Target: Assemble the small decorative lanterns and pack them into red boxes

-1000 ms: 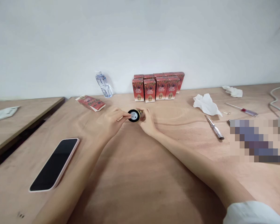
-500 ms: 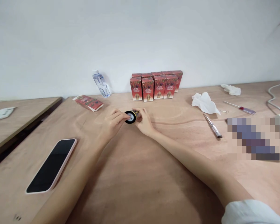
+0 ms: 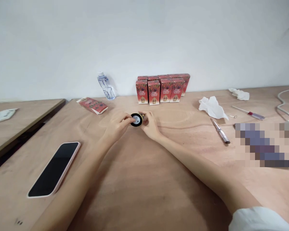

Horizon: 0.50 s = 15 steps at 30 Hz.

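Observation:
Near the middle of the table, my right hand [image 3: 149, 125] is closed around the body of a small black-and-gold ornament [image 3: 140, 120]. Its round black base faces me, with a pale grey disc in the centre and a small dark spot on it. My left hand [image 3: 119, 126] has its fingers bent together at the left of the base, fingertips on the disc and rim. Most of the ornament's body is hidden behind its base and my right fingers. Whether my left fingertips also pinch a small part cannot be made out.
Red Christmas boxes [image 3: 154, 93] stand by the wall; another red box [image 3: 92, 105] lies left, near a water bottle [image 3: 106, 86]. A phone [image 3: 54, 170] lies front left. Rightward are crumpled tissue [image 3: 212, 107], two screwdrivers [image 3: 221, 133], a small ring [image 3: 235, 116] and a blurred-out item [image 3: 262, 146].
The view has shifted slightly. My left fingertips have moved a little on the disc, showing more of it. My right hand keeps its hold on the ornament.

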Each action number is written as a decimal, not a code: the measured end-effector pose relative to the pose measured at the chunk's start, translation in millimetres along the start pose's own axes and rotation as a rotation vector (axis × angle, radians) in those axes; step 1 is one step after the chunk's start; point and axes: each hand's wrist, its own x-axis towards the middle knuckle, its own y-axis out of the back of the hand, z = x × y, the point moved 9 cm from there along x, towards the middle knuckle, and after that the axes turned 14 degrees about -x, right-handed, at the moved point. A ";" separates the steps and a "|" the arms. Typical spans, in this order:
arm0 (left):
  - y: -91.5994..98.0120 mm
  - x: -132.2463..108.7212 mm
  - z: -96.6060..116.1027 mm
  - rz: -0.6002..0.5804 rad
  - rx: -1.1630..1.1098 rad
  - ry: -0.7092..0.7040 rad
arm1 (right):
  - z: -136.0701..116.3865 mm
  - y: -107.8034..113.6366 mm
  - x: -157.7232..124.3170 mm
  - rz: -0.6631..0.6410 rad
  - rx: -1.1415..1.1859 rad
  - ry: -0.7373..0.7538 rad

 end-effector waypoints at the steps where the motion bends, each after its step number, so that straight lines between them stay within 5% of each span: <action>1: -0.1 0.8 0.4 -0.010 0.001 0.004 | 0.8 0.0 0.2 0.003 0.002 -0.003; 15: 1.3 4.6 0.7 -0.046 0.057 0.060 | 4.6 0.4 0.2 0.019 -0.041 -0.003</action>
